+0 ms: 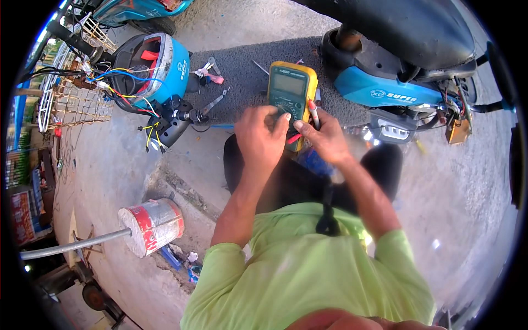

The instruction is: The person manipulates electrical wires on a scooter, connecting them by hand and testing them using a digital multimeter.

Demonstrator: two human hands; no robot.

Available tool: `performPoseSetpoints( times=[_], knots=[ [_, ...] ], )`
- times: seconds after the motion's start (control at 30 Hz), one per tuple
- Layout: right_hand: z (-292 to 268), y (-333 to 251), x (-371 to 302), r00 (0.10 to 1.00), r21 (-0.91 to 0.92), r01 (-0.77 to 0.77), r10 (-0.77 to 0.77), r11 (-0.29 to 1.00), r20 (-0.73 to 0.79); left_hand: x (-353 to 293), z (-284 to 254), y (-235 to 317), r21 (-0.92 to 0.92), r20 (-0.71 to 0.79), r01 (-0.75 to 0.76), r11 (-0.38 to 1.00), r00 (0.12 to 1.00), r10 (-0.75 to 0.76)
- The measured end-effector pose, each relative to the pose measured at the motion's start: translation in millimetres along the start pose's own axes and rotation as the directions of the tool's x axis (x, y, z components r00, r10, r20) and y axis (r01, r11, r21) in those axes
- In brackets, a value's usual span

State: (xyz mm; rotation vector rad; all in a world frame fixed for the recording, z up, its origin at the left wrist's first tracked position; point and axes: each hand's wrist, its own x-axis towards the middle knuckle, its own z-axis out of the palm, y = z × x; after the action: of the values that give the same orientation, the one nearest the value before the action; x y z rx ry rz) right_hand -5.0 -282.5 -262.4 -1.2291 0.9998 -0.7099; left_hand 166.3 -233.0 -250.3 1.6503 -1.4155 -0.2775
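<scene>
A yellow-cased multimeter (312,82) with a grey screen is held upright in front of me, above my lap. My left hand (258,137) is closed, thumb and fingertips pinched over the dial at the lower part of its face. The dial itself is mostly hidden. My right hand (328,137) grips the lower right side of the meter, its thumb near the front. A red-tipped test probe (313,113) sticks up from the same hand. Behind the meter lies the dark carpeted footboard (242,71) of a blue electric scooter (374,85).
Pliers (213,67) and a metal tool (214,103) rest on the footboard. At left, loose coloured wires (132,99) hang from the scooter's opened front, beside a wire basket (77,104). A red and white bucket (157,223) with a metal pole stands on the concrete floor.
</scene>
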Motion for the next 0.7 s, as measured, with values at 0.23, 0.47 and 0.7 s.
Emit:
performPoseSetpoints(
  times=[0.23, 0.47, 0.7],
  knots=[
    [-4.9, 16.5, 3.8, 0.933, -0.406, 0.342, -0.358, 0.847, 0.039, -14.1, 9.9, -18.0, 0.044, 0.09, 0.038, 0.998, 0.995, -0.042],
    [-13.7, 24.8, 0.4, 0.973, -0.336, 0.209, -0.16, 0.918, 0.169, -11.5, 10.9, -4.3, 0.38, 0.165, -0.371, 0.847, 0.928, 0.333],
    [-17.2, -0.7, -2.8, 0.982, -0.494, 0.121, -0.031, 0.861, 0.187, -7.0, 9.7, -4.7, 0.21, 0.216, -0.203, 0.956, 0.964, 0.158]
  ],
)
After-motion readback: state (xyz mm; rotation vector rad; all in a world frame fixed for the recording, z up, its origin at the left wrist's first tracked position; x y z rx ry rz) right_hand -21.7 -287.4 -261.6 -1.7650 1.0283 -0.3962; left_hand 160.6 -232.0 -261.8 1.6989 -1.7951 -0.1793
